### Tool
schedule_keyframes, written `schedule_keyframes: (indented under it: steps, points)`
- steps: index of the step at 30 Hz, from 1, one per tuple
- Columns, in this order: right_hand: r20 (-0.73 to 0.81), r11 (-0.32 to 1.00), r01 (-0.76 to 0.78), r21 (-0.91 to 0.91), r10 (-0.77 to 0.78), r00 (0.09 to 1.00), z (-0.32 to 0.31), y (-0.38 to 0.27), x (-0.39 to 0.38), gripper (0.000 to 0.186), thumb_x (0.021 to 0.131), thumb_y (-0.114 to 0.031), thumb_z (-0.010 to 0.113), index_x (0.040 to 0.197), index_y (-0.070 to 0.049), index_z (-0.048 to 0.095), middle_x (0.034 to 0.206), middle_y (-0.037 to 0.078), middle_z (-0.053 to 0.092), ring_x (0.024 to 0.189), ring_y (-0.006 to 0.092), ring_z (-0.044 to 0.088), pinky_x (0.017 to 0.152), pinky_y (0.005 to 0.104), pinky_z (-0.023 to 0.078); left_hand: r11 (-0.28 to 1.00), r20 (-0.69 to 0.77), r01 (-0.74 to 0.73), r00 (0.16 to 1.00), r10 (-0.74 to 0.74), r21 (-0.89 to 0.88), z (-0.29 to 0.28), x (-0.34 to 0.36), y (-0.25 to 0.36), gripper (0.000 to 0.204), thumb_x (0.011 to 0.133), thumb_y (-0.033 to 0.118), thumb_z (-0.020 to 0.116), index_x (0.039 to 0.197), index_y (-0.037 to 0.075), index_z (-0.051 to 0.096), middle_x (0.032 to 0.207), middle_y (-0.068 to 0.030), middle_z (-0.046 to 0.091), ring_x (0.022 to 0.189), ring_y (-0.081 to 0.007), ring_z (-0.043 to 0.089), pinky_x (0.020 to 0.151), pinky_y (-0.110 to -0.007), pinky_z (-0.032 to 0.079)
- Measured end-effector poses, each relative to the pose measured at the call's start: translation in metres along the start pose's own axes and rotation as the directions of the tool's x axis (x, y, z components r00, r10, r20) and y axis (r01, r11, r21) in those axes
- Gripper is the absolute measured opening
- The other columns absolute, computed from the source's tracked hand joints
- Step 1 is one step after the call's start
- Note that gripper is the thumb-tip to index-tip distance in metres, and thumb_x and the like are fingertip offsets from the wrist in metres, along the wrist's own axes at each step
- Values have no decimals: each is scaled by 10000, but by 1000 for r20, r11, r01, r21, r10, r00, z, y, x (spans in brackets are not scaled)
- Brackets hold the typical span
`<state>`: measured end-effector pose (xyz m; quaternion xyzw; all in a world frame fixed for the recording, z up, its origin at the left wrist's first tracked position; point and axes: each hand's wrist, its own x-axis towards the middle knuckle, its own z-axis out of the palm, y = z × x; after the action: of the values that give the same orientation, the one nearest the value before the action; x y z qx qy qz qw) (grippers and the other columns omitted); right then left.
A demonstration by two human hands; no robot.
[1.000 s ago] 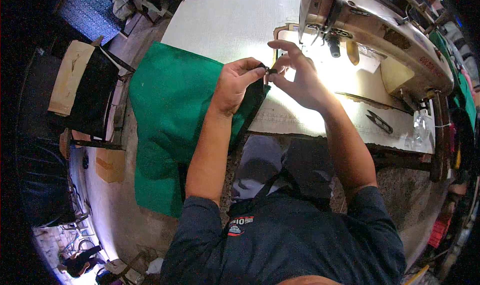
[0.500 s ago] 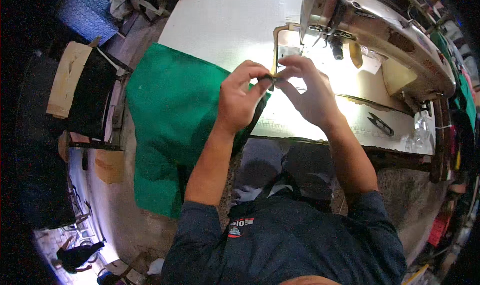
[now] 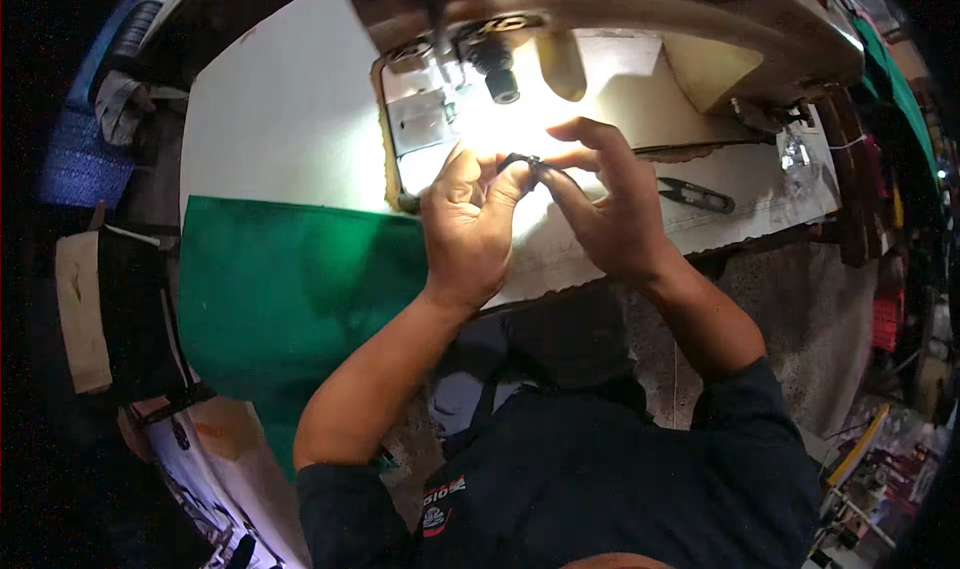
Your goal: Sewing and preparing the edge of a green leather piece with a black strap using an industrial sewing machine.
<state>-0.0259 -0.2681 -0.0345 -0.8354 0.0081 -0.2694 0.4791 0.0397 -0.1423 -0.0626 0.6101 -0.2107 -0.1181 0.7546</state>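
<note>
In front of the sewing machine [image 3: 500, 59], my left hand [image 3: 463, 229] and my right hand [image 3: 612, 209] meet fingertip to fingertip. Between them they pinch a small dark piece [image 3: 520, 159], perhaps a folded cloth edge; the fingers hide most of it. Both hands are closed, thumb against forefinger, with the other right fingers raised. Green cloth [image 3: 290, 279] spreads over the table's left part and hangs down past its front edge. Its right end runs behind my left hand and wrist, so I cannot tell whether the dark piece belongs to it.
Black thread snips [image 3: 695, 195] lie on the white tabletop [image 3: 280, 109], right of my right hand. A clear plastic item [image 3: 798, 159] sits near the table's right end. The lit metal needle plate [image 3: 420, 119] is beyond my left hand. A dark chair-like object with a tan panel [image 3: 82, 309] stands at left.
The view has shifted right and closer to the machine, so table and cloth appear farther left. Both hands still pinch the dark piece, now right of the needle plate.
</note>
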Motion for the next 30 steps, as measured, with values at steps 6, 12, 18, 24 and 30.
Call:
schedule_keyframes:
  steps: [6,12,18,24,30]
  points:
    - [109,990,139,3,-139,984,-3,22,4,245,796,-39,645,1012,-63,533,783,115,625,741,265,626,623,359,474,970,53,194,981,-188,-147,-5,4,5,37,877,4,559,910,-12,556,860,-52,624,763,-84,577,698,-223,480]
    - [83,980,169,-102,-161,983,1,13,4,247,739,15,660,954,-74,576,750,99,601,682,254,579,591,337,449,970,88,204,977,-193,-133,-13,4,4,35,878,14,566,900,-13,560,813,-22,592,765,-71,566,701,-218,478]
    - [24,977,214,-7,-214,977,4,18,4,204,713,32,653,878,-76,601,753,81,590,669,242,553,583,336,440,952,112,238,969,-219,-191,-15,6,12,60,851,-3,606,906,-27,601,798,-18,601,761,-90,595,719,-221,502]
    - [101,954,288,-80,-279,955,2,22,2,207,717,32,660,884,-72,598,772,75,603,697,225,575,586,323,457,973,208,210,960,-187,-93,-31,11,4,60,823,-21,631,882,-13,628,795,-14,620,746,-86,597,717,-221,506]
    - [-110,980,16,198,6,994,14,7,-12,286,761,16,657,1014,-77,561,874,93,621,756,213,614,633,325,492,990,251,96,966,-67,-107,-29,7,10,79,817,-16,638,891,9,631,836,-16,616,770,-67,574,696,-204,484]
